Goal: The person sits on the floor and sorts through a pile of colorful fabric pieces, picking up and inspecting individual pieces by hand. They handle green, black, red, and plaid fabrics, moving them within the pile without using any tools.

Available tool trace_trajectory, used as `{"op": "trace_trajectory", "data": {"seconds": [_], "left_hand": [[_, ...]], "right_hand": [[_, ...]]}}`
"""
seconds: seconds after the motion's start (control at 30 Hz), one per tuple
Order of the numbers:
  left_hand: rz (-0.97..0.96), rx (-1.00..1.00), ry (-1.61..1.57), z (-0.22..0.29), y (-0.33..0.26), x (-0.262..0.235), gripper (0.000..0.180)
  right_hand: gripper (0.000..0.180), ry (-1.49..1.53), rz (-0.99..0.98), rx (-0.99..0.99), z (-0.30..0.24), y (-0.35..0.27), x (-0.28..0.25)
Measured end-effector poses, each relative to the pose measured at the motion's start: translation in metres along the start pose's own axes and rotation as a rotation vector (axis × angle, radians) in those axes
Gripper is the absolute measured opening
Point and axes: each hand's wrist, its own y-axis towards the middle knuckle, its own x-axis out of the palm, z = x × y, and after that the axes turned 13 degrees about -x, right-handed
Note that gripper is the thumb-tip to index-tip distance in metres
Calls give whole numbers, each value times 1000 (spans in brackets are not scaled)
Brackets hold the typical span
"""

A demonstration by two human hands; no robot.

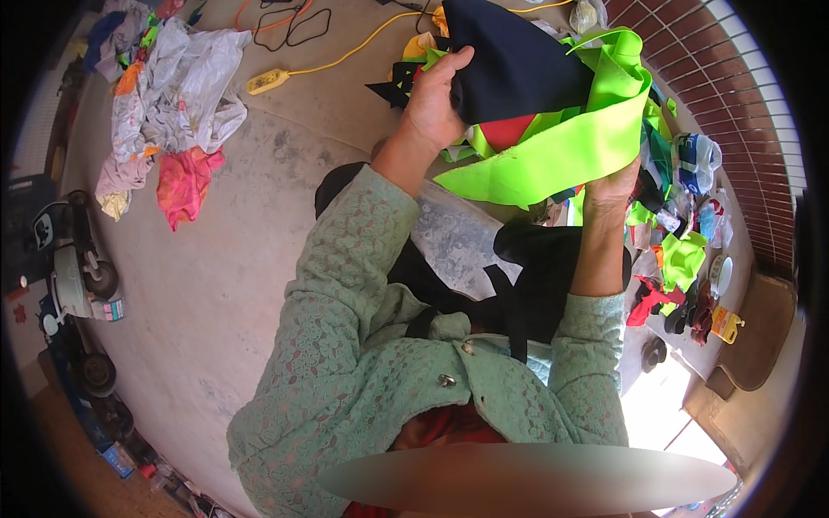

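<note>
My left hand (pixel 436 99) grips the left edge of a dark navy cloth piece (pixel 527 69), its thumb pointing up and most of its fingers hidden behind the fabric. On the other side, my right hand (pixel 615 186) holds a long neon green cloth strip (pixel 553 164) from below, its fingers covered by the fabric. The strip loops up at the right and drapes across the front of the navy piece, ending in a point at the left. A bit of red cloth (pixel 507 132) shows between the two. More scraps lie behind my hands, partly hidden.
A pile of mixed cloth scraps (pixel 682 259) lies at the right beside a tiled wall (pixel 725 95). White plastic sheeting (pixel 194 82) and a pink cloth (pixel 184 186) are at the far left. A yellow power strip (pixel 268 82) trails its cord across the floor. Wheeled equipment (pixel 86 268) stands left.
</note>
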Motion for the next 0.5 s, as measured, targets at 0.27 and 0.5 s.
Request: {"op": "trace_trajectory", "data": {"seconds": [0.27, 0.5], "left_hand": [[-3, -8, -10, 7, -4, 2, 25], [46, 55, 1, 12, -10, 8, 27]], "right_hand": [[29, -88, 31, -70, -6, 3, -2], [31, -185, 126, -127, -15, 4, 5]]}}
